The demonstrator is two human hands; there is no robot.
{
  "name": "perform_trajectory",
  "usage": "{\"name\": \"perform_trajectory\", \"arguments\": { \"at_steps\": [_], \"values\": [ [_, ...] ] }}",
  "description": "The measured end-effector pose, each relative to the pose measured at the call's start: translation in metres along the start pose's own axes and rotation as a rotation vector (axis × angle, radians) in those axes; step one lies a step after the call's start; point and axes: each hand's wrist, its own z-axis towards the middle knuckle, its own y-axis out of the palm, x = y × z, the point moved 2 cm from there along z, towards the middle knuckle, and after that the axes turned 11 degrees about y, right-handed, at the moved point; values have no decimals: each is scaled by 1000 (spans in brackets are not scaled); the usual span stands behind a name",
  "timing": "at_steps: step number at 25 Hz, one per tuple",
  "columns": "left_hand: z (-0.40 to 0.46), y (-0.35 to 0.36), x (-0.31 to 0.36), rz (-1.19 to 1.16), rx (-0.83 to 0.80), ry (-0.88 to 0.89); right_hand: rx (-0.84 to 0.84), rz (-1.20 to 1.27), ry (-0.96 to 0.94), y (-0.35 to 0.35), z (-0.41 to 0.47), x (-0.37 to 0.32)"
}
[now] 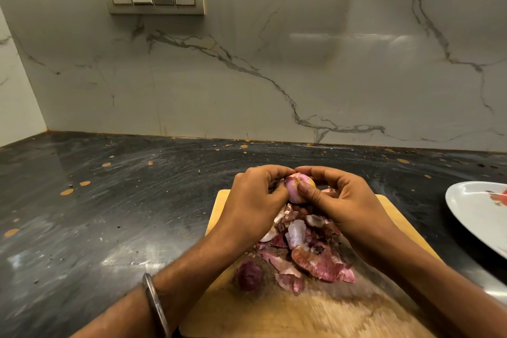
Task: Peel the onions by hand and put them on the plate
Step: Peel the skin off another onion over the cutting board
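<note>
Both hands, left hand (256,197) and right hand (341,204), grip one onion (297,186) in curled fingers; peel heap (307,252) beneath on board (288,313); plate (474,217) far right on surface (109,214).

Both forearms reach forward from the lower edge and converge toward the middle. The left hand (255,200) is curled, its fingers (270,173) arched over the top of a small onion (295,186) with the knuckles up. The right hand (343,200) mirrors it, fingers bent over from the other side so the fingertips of both hands almost meet above. The right thumb (308,193) lies flat against the near face. A metal bangle (156,304) circles the left forearm.
</note>
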Motion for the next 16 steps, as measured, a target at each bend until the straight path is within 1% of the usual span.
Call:
{"name": "perform_trajectory", "arguments": {
  "at_steps": [5, 10, 12, 14, 16],
  "values": [
    [-1, 1, -3, -7, 15, -16, -25, -2, -16, 0, 0, 1],
    [3, 0, -8, -89, 30, -97, -37, 9, -49, -1, 1, 1],
    [4, 3, -7, -226, 0, -135, -18, 40, -42, -4, 3, 1],
    [5, 4, -6, -413, -32, -207, -14, 50, -39, -6, 4, 0],
    [4, 2, -6, -568, -28, -288, -21, 48, -37, -6, 4, 0]
  ]
}}
